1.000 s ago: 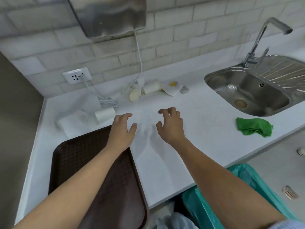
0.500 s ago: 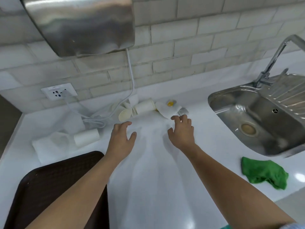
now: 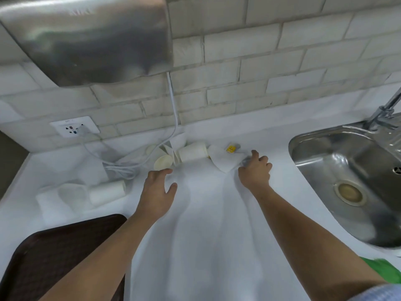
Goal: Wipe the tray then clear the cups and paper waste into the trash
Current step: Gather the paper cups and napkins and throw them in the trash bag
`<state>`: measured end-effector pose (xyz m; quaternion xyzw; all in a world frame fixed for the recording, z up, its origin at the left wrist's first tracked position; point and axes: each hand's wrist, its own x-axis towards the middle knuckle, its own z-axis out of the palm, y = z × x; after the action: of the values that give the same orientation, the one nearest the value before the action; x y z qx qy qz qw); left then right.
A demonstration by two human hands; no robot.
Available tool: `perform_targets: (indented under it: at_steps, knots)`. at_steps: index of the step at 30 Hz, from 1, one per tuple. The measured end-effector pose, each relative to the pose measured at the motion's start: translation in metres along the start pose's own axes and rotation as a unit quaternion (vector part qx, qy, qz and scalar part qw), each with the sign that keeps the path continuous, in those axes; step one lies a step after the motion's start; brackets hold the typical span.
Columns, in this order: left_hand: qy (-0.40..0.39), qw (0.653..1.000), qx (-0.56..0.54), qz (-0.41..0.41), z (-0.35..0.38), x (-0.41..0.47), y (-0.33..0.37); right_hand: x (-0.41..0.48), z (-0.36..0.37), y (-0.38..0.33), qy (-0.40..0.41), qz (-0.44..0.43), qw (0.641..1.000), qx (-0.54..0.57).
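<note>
Several white paper cups (image 3: 192, 152) lie tipped over near the back wall, one with its open mouth (image 3: 163, 162) facing me. Just below that cup my left hand (image 3: 157, 192) hovers open, fingers spread. A crumpled white paper (image 3: 223, 160) with a small yellow scrap (image 3: 230, 148) lies right of the cups. My right hand (image 3: 255, 171) rests on the paper's right edge, fingers curled over a small greyish piece. Another cup (image 3: 107, 192) lies on paper at the left. The dark brown tray (image 3: 50, 255) fills the lower left corner.
A steel sink (image 3: 347, 181) with a tap (image 3: 384, 109) is set into the white counter (image 3: 206, 235) at the right. A green cloth (image 3: 382, 272) lies at the lower right edge. A white cable (image 3: 121, 168) coils by the wall socket (image 3: 74, 127). A metal dryer (image 3: 86, 40) hangs overhead.
Both hands have reached forward toward the back wall. My right hand has arrived at the crumpled paper and curled onto its edge; my left has come close to the cups. The view has moved in.
</note>
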<state>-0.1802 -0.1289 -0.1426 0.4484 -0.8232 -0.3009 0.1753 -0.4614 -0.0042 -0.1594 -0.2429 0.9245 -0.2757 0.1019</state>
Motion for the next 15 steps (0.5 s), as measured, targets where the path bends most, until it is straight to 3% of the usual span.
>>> perform_targets:
  at_steps: [3,9,15]
  knots:
    - [-0.001,1.000,0.000,0.004,0.005,0.004,0.005,0.007,0.005,0.004,0.001,0.018,1.000,0.012]
    - [-0.010,1.000,-0.011,0.020,0.022,0.001,0.019,-0.007,0.008,0.013,0.069,0.018,0.978,0.197]
    - [-0.022,0.997,-0.068,0.008,0.032,0.002,0.049,-0.047,0.019,-0.024,-0.017,-0.151,0.959,0.238]
